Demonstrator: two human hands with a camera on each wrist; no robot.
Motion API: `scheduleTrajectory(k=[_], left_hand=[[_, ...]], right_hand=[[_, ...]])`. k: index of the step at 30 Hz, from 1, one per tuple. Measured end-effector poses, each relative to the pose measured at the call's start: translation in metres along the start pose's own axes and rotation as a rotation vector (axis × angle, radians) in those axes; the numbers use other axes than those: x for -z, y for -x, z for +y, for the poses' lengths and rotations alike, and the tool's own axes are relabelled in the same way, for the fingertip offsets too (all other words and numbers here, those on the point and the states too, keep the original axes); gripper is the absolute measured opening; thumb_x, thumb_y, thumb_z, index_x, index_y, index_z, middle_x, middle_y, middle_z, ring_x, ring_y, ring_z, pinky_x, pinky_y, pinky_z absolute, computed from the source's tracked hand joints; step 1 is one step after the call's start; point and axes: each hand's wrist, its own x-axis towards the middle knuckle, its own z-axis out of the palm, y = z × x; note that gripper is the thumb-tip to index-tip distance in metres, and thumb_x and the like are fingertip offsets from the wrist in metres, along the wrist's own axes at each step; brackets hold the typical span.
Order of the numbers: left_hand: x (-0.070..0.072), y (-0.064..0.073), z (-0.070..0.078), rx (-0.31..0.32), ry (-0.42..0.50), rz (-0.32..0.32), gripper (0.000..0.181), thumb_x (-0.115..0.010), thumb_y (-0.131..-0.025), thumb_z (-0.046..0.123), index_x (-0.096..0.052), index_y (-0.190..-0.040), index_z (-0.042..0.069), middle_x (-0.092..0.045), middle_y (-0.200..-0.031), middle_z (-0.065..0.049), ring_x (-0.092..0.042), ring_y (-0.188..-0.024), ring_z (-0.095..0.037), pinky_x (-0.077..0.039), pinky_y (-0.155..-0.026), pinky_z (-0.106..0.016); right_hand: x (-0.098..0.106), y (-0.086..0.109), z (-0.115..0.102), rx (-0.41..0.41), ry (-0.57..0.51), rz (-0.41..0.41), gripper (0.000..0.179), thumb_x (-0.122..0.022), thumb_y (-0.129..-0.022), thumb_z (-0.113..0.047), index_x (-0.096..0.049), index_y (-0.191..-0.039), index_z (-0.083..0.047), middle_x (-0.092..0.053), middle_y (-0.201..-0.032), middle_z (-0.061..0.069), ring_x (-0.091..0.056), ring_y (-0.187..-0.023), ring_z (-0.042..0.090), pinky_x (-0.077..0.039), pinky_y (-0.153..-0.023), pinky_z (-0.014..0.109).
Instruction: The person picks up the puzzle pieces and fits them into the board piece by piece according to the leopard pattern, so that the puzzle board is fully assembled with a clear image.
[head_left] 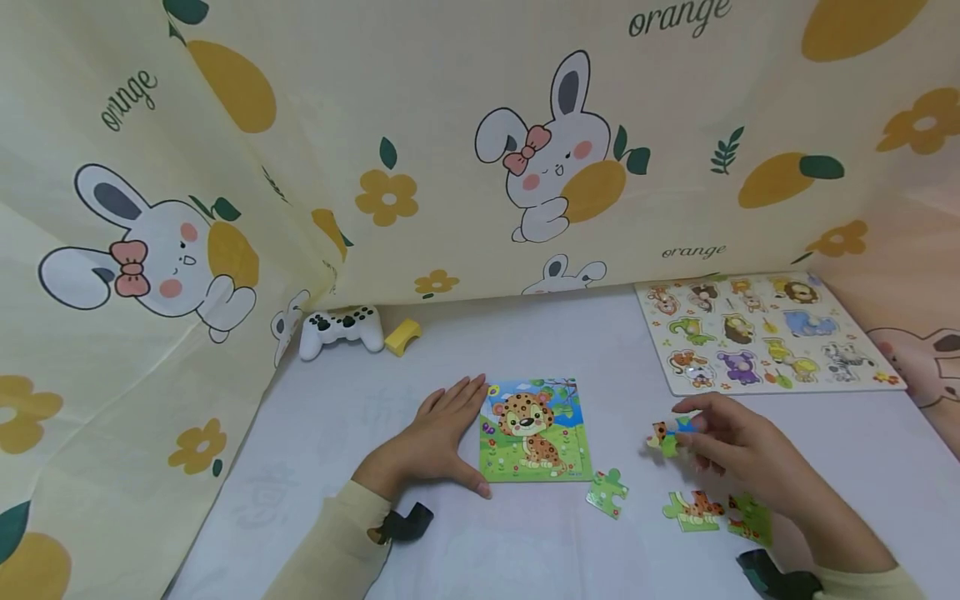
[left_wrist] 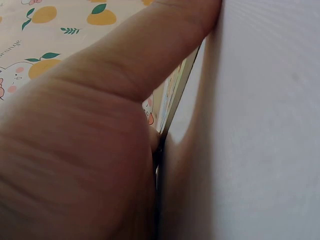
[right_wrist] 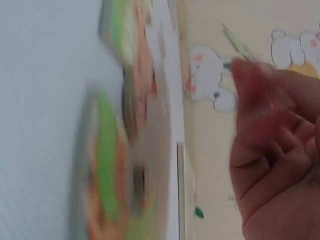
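A square leopard-cub picture board lies on the white table. My left hand rests at its left side, fingers extended along the edge and thumb at the lower left corner; the left wrist view shows the thumb close up. My right hand pinches a jigsaw puzzle piece with blue, green and spotted print between thumb and fingertips. In the right wrist view this piece appears as a thin, blurred sliver. A green puzzle piece lies by the board's lower right corner. Below the right hand are a spotted puzzle piece and a darker green puzzle piece.
A white animal picture board lies at the back right. At the back left sit a white game controller and a yellow arched block. A printed bunny curtain hangs behind and to the left of the table.
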Motion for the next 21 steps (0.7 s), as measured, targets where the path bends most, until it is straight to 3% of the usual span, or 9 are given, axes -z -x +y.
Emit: scheduleTrajectory(k=[4, 21], left_hand=[[0.000, 0.000, 0.000, 0.001, 0.001, 0.000, 0.155, -0.094, -0.064, 0.077, -0.009, -0.176, 0.013, 0.001, -0.182, 0.003, 0.006, -0.165, -0.017, 0.002, -0.130, -0.051], [-0.001, -0.001, -0.001, 0.004, 0.001, 0.000, 0.156, -0.093, -0.063, 0.079, -0.009, -0.176, 0.013, 0.001, -0.182, 0.003, 0.007, -0.165, -0.017, 0.003, -0.130, -0.050]], right_hand=[[-0.010, -0.001, -0.006, 0.032, -0.070, 0.016, 0.031, -0.070, -0.107, -0.002, -0.063, -0.137, -0.001, -0.062, -0.100, 0.011, -0.064, -0.069, 0.024, -0.054, -0.055, 0.033], [-0.071, -0.015, -0.024, 0.055, -0.260, -0.089, 0.030, -0.071, -0.105, 0.000, -0.067, -0.135, 0.003, -0.064, -0.099, 0.014, -0.069, -0.077, 0.025, -0.062, -0.066, 0.034]])
